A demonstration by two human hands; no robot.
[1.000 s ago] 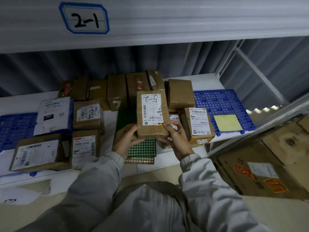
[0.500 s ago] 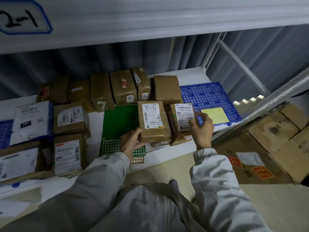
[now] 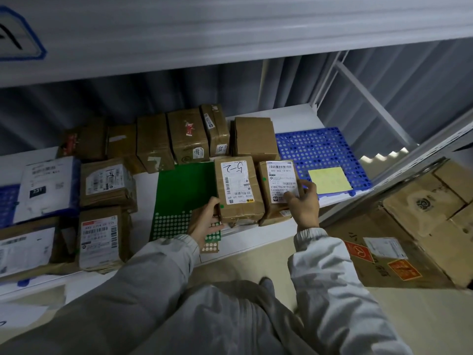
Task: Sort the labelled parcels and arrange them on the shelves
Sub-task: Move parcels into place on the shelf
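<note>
parcels crowd a white shelf [image 3: 258,234] under a higher shelf board that carries a blue-outlined handwritten label [image 3: 18,34] at the far left. near the front edge a brown parcel with "5-2" handwritten on its white label [image 3: 238,189] lies flat, partly over a green perforated sheet [image 3: 184,198]. left hand [image 3: 206,222] holds this parcel at its near left corner, thumb on the top face and fingers curled beneath the edge. just to its right, touching it, sits a second brown parcel with a printed barcode label [image 3: 279,188]. right hand [image 3: 304,204] rests on that parcel's near right corner, fingers bent and lightly spread, the tips touching the label; whether they grip the side i cannot tell.

behind these two a row of brown boxes [image 3: 184,137] stands along the back of the shelf, and a plain brown box [image 3: 256,135] lies beside them. to the right a blue perforated mat [image 3: 322,149] carries a yellow paper sheet [image 3: 330,180]. to the left lie more labelled parcels, among them a white one marked "231" [image 3: 48,185] and two brown ones [image 3: 107,185] stacked toward the front. large cardboard cartons [image 3: 409,231] with red and orange stickers stand on the floor at the right. grey sleeves [image 3: 330,290] cover both arms.
</note>
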